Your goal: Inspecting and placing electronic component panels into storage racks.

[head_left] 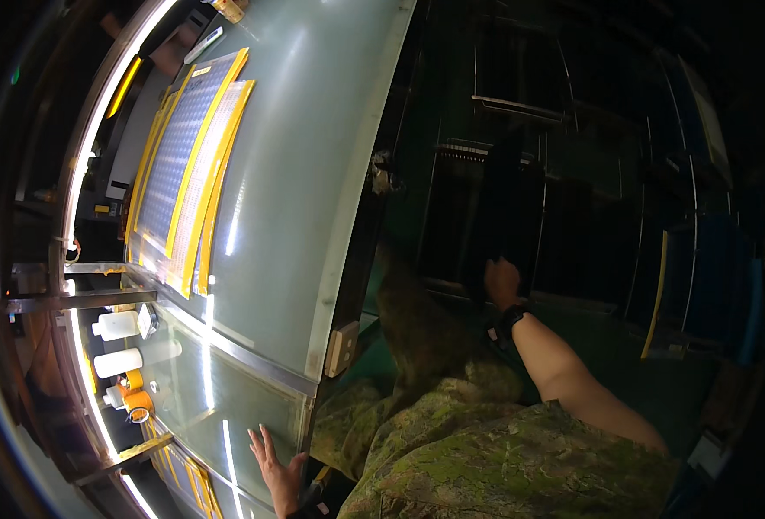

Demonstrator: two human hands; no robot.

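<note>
My left hand (274, 471) is at the near edge of the grey-green glass-topped table (287, 199), fingers spread, with nothing held in it. To the right of the table my right hand (502, 284) hangs over the dark floor area, its fingers curled. Poor light hides whatever it holds, if anything. A dark wristband (510, 320) circles my right wrist. Farther up the table lies a stack of patterned sheets (183, 147) with yellow edges, apart from both hands.
White bottles (118, 362) and orange tape rolls (138, 401) stand along the table's left side. A metal strip (227, 346) crosses the tabletop. A socket box (341, 349) is fixed to the table's edge. Dark racks (512, 108) stand at right.
</note>
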